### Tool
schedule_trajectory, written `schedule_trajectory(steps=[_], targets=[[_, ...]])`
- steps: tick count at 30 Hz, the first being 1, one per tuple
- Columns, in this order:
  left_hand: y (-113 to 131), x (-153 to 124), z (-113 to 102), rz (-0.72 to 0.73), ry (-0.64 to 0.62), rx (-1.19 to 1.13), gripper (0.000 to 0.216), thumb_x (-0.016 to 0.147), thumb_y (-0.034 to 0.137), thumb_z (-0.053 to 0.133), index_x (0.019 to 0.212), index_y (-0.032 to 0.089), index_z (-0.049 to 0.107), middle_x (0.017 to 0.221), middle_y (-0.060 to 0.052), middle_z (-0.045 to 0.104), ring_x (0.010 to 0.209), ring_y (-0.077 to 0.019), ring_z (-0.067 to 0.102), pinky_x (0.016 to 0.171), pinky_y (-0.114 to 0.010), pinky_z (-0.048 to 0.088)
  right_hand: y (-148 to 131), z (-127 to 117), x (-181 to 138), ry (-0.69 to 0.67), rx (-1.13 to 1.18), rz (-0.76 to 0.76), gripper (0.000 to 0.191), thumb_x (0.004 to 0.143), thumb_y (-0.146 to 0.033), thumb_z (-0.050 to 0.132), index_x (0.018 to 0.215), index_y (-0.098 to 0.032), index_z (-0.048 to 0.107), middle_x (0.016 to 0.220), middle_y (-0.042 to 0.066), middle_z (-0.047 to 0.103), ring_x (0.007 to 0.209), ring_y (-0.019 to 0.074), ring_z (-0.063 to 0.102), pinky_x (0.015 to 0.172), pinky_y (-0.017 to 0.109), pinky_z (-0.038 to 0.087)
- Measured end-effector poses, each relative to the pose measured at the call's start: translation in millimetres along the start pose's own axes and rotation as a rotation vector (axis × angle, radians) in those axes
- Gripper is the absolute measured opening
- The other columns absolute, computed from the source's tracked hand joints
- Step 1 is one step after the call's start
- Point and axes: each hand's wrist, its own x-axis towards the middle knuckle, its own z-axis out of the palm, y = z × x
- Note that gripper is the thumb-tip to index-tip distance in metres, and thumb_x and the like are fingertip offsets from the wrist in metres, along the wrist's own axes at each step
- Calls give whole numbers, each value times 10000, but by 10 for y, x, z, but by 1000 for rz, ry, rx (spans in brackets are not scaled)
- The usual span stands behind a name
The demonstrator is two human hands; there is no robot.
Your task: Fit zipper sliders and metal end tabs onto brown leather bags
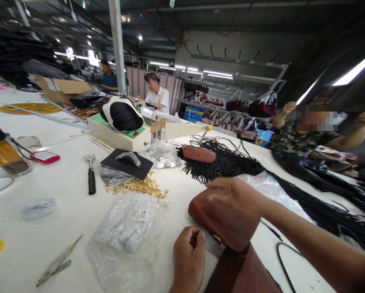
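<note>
A brown leather bag (223, 221) is at the lower right of the view, its rounded upper part bent over a darker lower part. My right hand (231, 195) lies over the top of this part and grips it, its fingertips mostly hidden. Small brass-coloured metal fittings show at the bag's edge. Close by on the left, my left hand (189, 254) is closed with curled fingers; whatever is in it, if anything, is hidden. A clear plastic bag (124, 244) with a white label lies left of that hand.
Gold metal hooks (146, 185) lie in a pile near a black panel with a handle (126, 162). Behind my right hand are a brown oval piece (199, 154) and black cords (231, 162). A hammer (91, 175) and an awl (59, 260) lie left. Co-workers are beyond.
</note>
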Motion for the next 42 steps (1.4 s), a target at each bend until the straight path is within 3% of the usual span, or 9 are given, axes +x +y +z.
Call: schedule_trajectory(steps=[7,10,13,17,22,29,33,36,42], targets=[[-59,48,68,-85,61,12,225,915,348,585,817,188,708,705,-12,663,660,-158,587,627,-268,411,590,498,2027,37,-442,189,666,915,-470,657,1491,-167,514,1509,193,561,1370,364,510,1115,512,400],[-52,76,99,-129,85,-17,187,894,307,599,796,191,710,704,-9,669,666,-155,592,619,-262,416,847,871,2106,51,-472,221,702,884,-450,687,1473,-112,510,1434,247,583,1323,404,504,1064,541,380],[-31,78,90,-148,63,-17,184,899,308,606,805,193,716,707,-6,679,663,-156,599,616,-263,423,911,1053,1853,105,-555,152,389,945,-291,582,1297,-145,661,1287,214,653,1228,366,545,1022,499,347],[-35,63,54,-88,14,51,235,928,363,593,825,196,722,724,-9,692,679,-162,612,626,-269,421,838,845,1404,99,-600,63,308,980,-193,476,1115,-181,753,1124,161,703,1108,303,587,938,422,351],[-21,87,49,0,19,85,317,951,461,578,846,196,718,760,-15,709,726,-175,635,687,-275,450,749,25,559,118,-620,-22,328,1019,-295,492,1173,-235,775,1100,125,726,1096,281,595,906,374,388],[437,-330,-73,244,-158,-228,737,893,749,566,1292,135,649,1158,-140,740,953,-234,691,788,-320,547,-225,-979,-1819,140,-475,-164,323,1039,-295,513,1219,-310,782,1068,91,789,950,250,676,825,401,500],[848,-1206,-206,316,-431,-321,804,810,718,706,1330,108,647,1201,-166,744,1072,-313,705,923,-397,571,-976,-838,-3095,204,-321,-155,355,1006,-216,556,1247,-380,759,1012,66,803,865,256,692,762,451,530],[1023,-1934,-301,278,-378,-144,483,932,507,669,1222,123,714,1075,-129,778,969,-287,732,856,-381,588,-1442,-534,-3771,275,-23,45,392,974,-245,630,1317,-416,713,1154,73,782,1015,301,709,851,508,556],[808,-3067,-402,1186,-290,439,525,959,204,489,1477,223,571,1462,-110,635,1328,-317,568,1103,-503,467,-2342,-205,-4506,506,1230,360,782,883,-658,698,1574,-395,444,1558,91,556,1323,354,620,1071,560,533]])
